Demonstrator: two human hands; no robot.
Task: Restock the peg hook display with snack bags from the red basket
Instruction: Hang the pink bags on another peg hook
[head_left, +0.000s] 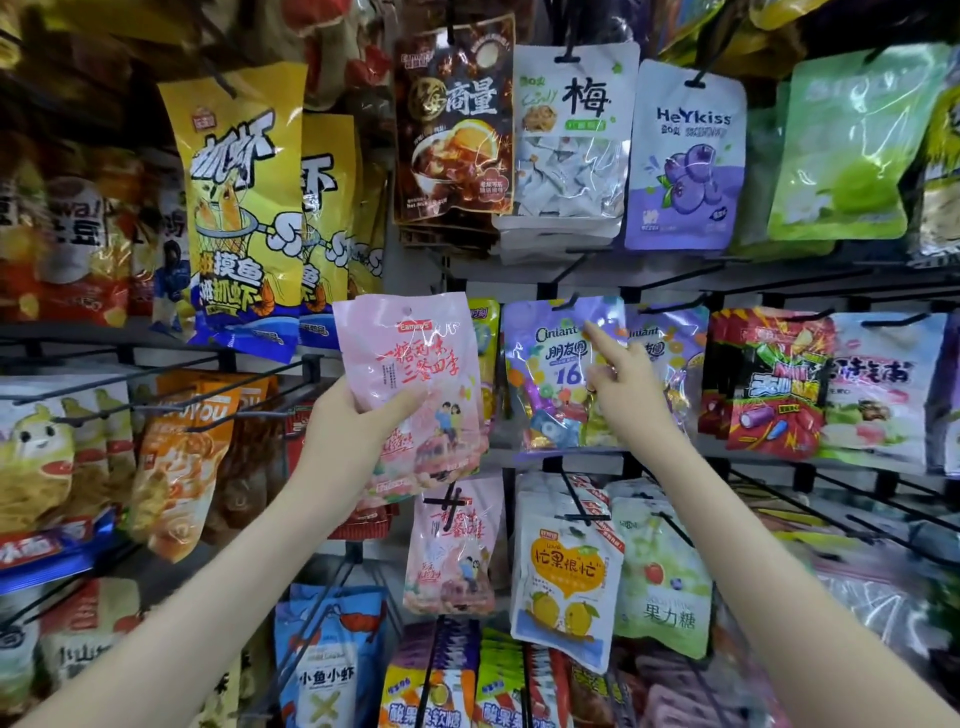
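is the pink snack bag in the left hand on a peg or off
Off: left hand grips the pink snack bag, no hook through its hole.

Pink snack bag (410, 374): glossy plastic film, smooth, slight crinkle glare. Purple candy bag (556, 374): shiny, iridescent foil-like film with a clear window. Blueberry bag (685, 156): softer, near-matt plastic. Green bag (852, 145): high-gloss, strong reflections. Yellow shrimp-chip bag (239, 197): glossy film. Peg hooks (576, 499): thin dark metal wire, matt finish.
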